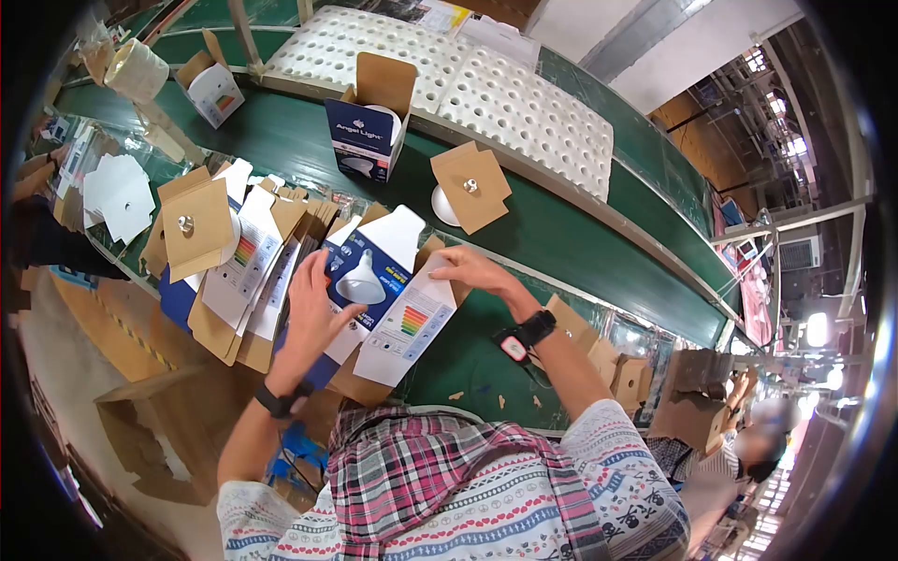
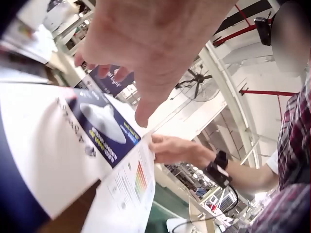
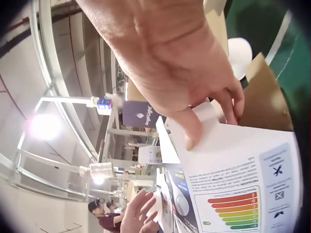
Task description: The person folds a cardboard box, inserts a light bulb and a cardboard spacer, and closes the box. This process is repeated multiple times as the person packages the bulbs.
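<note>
Blue-and-white is the box [image 1: 402, 327] we pinch with our right hand [image 1: 472, 269]; our left hand [image 1: 309, 304], fingers apart, is near it.

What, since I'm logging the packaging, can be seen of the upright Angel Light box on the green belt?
The box, seemingly cardboard, is dark blue in front, with white lettering above a pictured lamp. It stands untouched on the green belt, its brown flap raised, top open, and something white and rounded showing inside.

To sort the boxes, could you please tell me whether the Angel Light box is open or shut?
Open: the Angel Light box has its brown flap standing up.
</note>
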{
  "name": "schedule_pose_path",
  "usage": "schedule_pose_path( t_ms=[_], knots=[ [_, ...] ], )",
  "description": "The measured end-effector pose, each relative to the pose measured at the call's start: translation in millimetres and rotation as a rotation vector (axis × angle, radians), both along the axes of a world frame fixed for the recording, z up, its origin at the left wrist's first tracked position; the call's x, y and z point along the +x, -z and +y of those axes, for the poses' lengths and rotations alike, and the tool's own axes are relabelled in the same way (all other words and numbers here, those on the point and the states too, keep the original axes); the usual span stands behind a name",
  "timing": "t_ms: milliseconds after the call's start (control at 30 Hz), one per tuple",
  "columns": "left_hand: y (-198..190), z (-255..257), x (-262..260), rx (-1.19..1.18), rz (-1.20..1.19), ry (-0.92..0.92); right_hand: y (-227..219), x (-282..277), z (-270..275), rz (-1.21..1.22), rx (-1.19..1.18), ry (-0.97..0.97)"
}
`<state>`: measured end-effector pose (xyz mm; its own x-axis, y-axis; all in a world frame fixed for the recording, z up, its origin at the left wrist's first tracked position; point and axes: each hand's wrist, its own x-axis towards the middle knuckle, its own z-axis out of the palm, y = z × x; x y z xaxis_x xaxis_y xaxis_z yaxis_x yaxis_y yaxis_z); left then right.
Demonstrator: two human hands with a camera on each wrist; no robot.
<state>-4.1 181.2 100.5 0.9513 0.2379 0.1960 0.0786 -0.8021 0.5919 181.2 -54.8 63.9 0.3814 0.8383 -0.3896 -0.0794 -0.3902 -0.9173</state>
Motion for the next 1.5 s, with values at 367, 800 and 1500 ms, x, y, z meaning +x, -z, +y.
schedule_pose_path(
  t_ms=[367, 800, 1500],
  knots=[
    [-81.1, 4.2, 12.8, -0.031, 0.415, 0.159, 20.8, -22.7, 7.3, -0.149, 0.353, 0.034],
    [102.2, 39.6, 8.5, -0.375, 0.591, 0.154, 22.2, -17.6, 6.2, -0.614, -0.112, -0.075],
    [88.2, 53.2, 3.9, -0.654, 0.553, 0.144, 13.4, 113.4, 28.3, -0.361, 0.161, 0.419]
  ],
)
